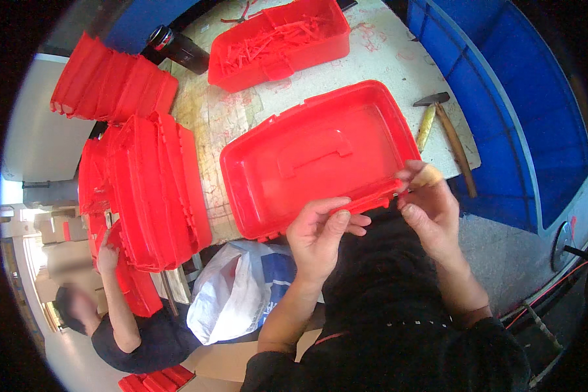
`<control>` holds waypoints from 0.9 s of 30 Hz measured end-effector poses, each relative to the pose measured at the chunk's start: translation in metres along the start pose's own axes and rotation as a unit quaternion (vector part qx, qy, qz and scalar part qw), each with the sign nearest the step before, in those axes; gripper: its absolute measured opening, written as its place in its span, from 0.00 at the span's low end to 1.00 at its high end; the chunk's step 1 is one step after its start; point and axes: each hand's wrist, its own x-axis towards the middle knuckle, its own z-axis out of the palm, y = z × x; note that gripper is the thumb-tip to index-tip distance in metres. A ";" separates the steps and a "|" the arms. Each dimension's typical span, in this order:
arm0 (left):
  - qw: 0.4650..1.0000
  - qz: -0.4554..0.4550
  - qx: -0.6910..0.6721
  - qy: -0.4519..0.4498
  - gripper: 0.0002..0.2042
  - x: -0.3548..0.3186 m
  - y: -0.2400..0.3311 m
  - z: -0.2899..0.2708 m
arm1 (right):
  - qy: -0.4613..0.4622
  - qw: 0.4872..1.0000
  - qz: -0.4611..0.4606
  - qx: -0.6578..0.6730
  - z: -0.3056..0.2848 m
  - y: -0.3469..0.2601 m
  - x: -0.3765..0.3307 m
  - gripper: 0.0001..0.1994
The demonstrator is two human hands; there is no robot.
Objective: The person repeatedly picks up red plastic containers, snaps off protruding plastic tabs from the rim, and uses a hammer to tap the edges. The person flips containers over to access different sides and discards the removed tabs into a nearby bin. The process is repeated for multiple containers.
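Note:
A shallow red plastic toolbox lid lies on the worktable in front of me, hollow side up, with a raised handle outline in its middle. My left hand is at its near edge, fingers loosely spread and holding nothing. At the near right corner my right hand pinches a small red plastic piece between thumb and fingers. One of its fingers has a tan wrapping. Beyond the lid stands a red toolbox tray filled with thin red plastic pieces.
Red stacked lids and red nested boxes stand at left. A hammer lies on the right, beside a blue bin. A black bottle stands far left. Below are a white bag and a co-worker.

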 end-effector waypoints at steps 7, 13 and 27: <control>0.997 -0.016 0.067 -0.037 0.07 -0.004 -0.010 0.015 | -0.089 0.992 0.045 0.082 0.010 0.017 0.002 0.11; 0.910 0.049 0.384 -0.151 0.09 0.051 0.028 -0.002 | 0.059 0.996 0.035 0.057 -0.023 0.005 0.017 0.10; 0.483 0.218 0.728 -0.434 0.11 0.285 -0.023 0.032 | 0.059 0.860 0.105 -0.497 -0.059 -0.058 0.036 0.09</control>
